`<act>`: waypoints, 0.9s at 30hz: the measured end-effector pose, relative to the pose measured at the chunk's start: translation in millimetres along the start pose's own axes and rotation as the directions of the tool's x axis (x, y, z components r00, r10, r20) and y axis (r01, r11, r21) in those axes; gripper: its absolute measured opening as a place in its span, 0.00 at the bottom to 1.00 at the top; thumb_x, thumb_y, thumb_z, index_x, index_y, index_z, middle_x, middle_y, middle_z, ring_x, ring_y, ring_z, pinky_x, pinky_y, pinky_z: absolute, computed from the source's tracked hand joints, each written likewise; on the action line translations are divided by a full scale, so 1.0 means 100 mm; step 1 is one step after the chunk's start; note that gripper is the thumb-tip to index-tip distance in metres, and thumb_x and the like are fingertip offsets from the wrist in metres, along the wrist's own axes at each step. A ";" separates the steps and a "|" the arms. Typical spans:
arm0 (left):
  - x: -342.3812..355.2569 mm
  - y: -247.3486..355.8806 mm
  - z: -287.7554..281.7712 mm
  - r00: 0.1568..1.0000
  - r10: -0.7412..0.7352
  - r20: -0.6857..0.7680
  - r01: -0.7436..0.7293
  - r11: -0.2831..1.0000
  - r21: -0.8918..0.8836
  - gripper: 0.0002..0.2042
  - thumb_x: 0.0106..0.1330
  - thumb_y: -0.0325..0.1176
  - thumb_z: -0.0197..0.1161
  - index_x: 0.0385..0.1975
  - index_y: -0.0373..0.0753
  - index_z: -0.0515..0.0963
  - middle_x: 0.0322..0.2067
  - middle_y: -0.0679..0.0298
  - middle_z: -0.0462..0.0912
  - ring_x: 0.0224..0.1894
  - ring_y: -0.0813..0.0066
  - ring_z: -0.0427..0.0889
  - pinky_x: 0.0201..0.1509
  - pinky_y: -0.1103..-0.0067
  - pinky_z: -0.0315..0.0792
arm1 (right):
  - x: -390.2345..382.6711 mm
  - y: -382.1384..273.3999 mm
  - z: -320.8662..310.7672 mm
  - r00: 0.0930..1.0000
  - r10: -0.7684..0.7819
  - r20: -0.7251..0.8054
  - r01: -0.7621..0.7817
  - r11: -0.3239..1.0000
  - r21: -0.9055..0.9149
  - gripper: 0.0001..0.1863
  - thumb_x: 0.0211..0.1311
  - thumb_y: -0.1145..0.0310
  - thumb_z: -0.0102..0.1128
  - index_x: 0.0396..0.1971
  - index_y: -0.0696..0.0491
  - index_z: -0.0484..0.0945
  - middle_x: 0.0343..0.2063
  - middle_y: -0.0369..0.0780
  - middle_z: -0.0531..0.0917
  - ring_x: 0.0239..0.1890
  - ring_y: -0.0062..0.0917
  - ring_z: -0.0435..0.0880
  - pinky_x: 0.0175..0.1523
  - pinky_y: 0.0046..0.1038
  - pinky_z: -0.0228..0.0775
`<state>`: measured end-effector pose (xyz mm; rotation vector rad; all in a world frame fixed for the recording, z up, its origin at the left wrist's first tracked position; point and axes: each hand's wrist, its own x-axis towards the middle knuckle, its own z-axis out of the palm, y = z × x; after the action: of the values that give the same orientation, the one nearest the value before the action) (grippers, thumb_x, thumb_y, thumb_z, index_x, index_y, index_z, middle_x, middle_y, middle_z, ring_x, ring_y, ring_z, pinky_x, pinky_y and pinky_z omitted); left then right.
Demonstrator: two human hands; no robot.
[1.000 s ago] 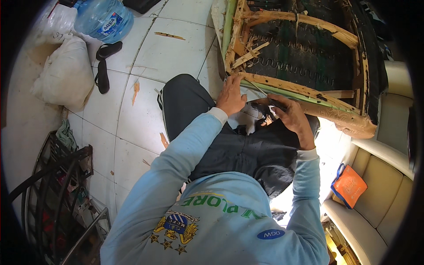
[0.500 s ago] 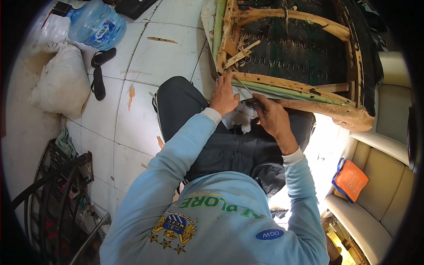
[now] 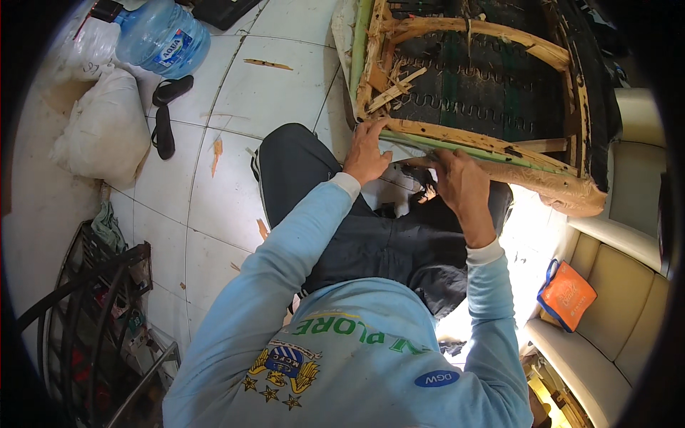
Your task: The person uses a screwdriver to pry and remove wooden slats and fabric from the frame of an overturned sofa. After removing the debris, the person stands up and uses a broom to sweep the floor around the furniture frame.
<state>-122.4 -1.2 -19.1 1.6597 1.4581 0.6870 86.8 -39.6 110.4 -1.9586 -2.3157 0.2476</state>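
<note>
An upturned upholstered seat frame (image 3: pixel 490 146) of pale wood, with black webbing and wavy springs (image 3: pixel 492 100), lies above my lap. My left hand (image 3: pixel 365 151) grips its near left corner, fingers bent over the edge. My right hand (image 3: pixel 462 187) is closed on a thin, pale rod-like tool (image 3: pixel 416 148) along the green-padded near rail (image 3: pixel 471 150); the tool is blurred and its far end is unclear near my left hand. Splintered wood (image 3: pixel 399 89) sits inside the frame's left side. Brown patterned fabric (image 3: pixel 542 185) hangs along the near edge.
At left are a blue water jug (image 3: pixel 160 43), a white sack (image 3: pixel 100 132), black sandals (image 3: pixel 164 132) and dark metal racks (image 3: pixel 93 307). Wood scraps (image 3: pixel 216 153) lie on tiles. At right a cream sofa (image 3: pixel 606 328) bears an orange bag (image 3: pixel 567 292).
My right hand moved a little left along the rail, then back rightward over the last half second with the thin tool. My left hand stays at the frame's corner.
</note>
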 end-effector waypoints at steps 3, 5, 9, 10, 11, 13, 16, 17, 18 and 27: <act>0.00 -0.01 -0.01 0.999 -0.022 0.026 0.022 1.000 -0.013 0.37 0.60 0.31 0.70 0.72 0.46 0.65 0.65 0.46 0.66 0.69 0.43 0.66 0.74 0.60 0.63 | 0.10 0.07 -0.06 1.000 -0.014 -0.011 0.014 0.999 0.032 0.13 0.64 0.64 0.68 0.46 0.52 0.83 0.37 0.49 0.88 0.38 0.48 0.88 0.41 0.46 0.80; -0.01 0.01 -0.02 0.998 -0.041 0.044 0.041 0.999 -0.012 0.37 0.60 0.31 0.70 0.73 0.47 0.64 0.65 0.46 0.65 0.69 0.43 0.66 0.74 0.60 0.63 | 0.12 0.12 -0.07 1.000 -0.002 0.030 -0.001 0.997 0.078 0.13 0.64 0.62 0.67 0.44 0.53 0.84 0.35 0.50 0.88 0.38 0.49 0.88 0.41 0.46 0.80; -0.01 0.09 -0.05 0.996 -0.067 0.065 0.065 0.997 0.035 0.41 0.60 0.32 0.71 0.75 0.46 0.60 0.66 0.46 0.65 0.70 0.42 0.65 0.74 0.59 0.63 | 0.08 0.14 0.05 0.988 0.051 0.145 -0.060 0.996 0.065 0.15 0.70 0.58 0.62 0.44 0.56 0.82 0.28 0.51 0.87 0.35 0.46 0.89 0.38 0.44 0.78; -0.01 0.12 -0.05 0.995 -0.072 0.068 0.068 0.996 0.055 0.42 0.60 0.32 0.71 0.76 0.45 0.58 0.66 0.46 0.64 0.70 0.42 0.65 0.74 0.59 0.63 | 0.07 0.13 0.08 0.985 0.067 0.157 -0.074 0.996 0.045 0.16 0.73 0.57 0.60 0.45 0.57 0.81 0.26 0.50 0.87 0.33 0.44 0.89 0.36 0.42 0.78; 0.00 0.11 -0.03 0.996 -0.082 0.044 0.079 0.995 0.056 0.43 0.60 0.33 0.72 0.76 0.44 0.57 0.66 0.45 0.65 0.70 0.42 0.65 0.74 0.59 0.63 | 0.08 0.17 0.11 0.948 0.131 0.290 -0.190 0.964 0.185 0.19 0.74 0.54 0.59 0.46 0.58 0.80 0.25 0.48 0.86 0.30 0.40 0.88 0.32 0.40 0.76; 0.01 0.08 0.00 0.995 -0.102 -0.005 0.102 0.993 0.057 0.46 0.59 0.34 0.72 0.77 0.40 0.53 0.65 0.45 0.65 0.70 0.41 0.65 0.74 0.59 0.63 | 0.11 0.26 0.20 0.812 0.180 0.556 -0.447 0.803 0.393 0.25 0.75 0.49 0.56 0.48 0.59 0.79 0.21 0.44 0.84 0.23 0.33 0.85 0.25 0.35 0.73; 0.03 0.05 0.03 0.996 -0.085 0.001 0.085 0.992 0.089 0.50 0.58 0.35 0.74 0.78 0.36 0.48 0.64 0.44 0.66 0.69 0.41 0.66 0.74 0.60 0.63 | 0.02 0.30 0.49 0.505 -0.025 0.863 -0.861 -0.091 0.501 0.27 0.79 0.46 0.51 0.47 0.59 0.79 0.20 0.33 0.76 0.17 0.19 0.73 0.19 0.23 0.61; 0.03 0.05 0.03 0.996 -0.092 0.000 0.092 0.994 0.067 0.49 0.58 0.35 0.74 0.77 0.37 0.50 0.65 0.44 0.65 0.69 0.40 0.66 0.74 0.59 0.64 | -0.02 0.17 0.56 0.521 -0.036 0.853 -0.839 -0.207 0.503 0.27 0.80 0.45 0.49 0.48 0.56 0.79 0.22 0.29 0.71 0.17 0.16 0.66 0.18 0.19 0.54; 0.02 0.05 0.04 0.995 -0.102 -0.004 0.102 0.994 0.046 0.48 0.58 0.34 0.74 0.77 0.37 0.51 0.66 0.44 0.65 0.69 0.40 0.66 0.73 0.57 0.65 | -0.05 0.05 0.58 0.569 -0.008 0.822 -0.777 -0.332 0.535 0.26 0.80 0.45 0.48 0.49 0.57 0.79 0.22 0.30 0.71 0.17 0.16 0.67 0.18 0.19 0.55; -0.18 0.04 0.02 0.998 0.058 0.032 -0.064 0.962 0.264 0.33 0.66 0.37 0.66 0.72 0.42 0.64 0.68 0.47 0.66 0.69 0.45 0.68 0.66 0.53 0.69 | -0.25 -0.12 0.06 0.949 0.306 0.073 -0.305 0.839 0.450 0.16 0.66 0.63 0.66 0.51 0.52 0.81 0.26 0.48 0.86 0.31 0.44 0.88 0.36 0.40 0.77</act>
<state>-121.9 -19.3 -14.6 1.9171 1.5398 0.5193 77.9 -67.0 107.5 -2.0450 -1.7114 0.7421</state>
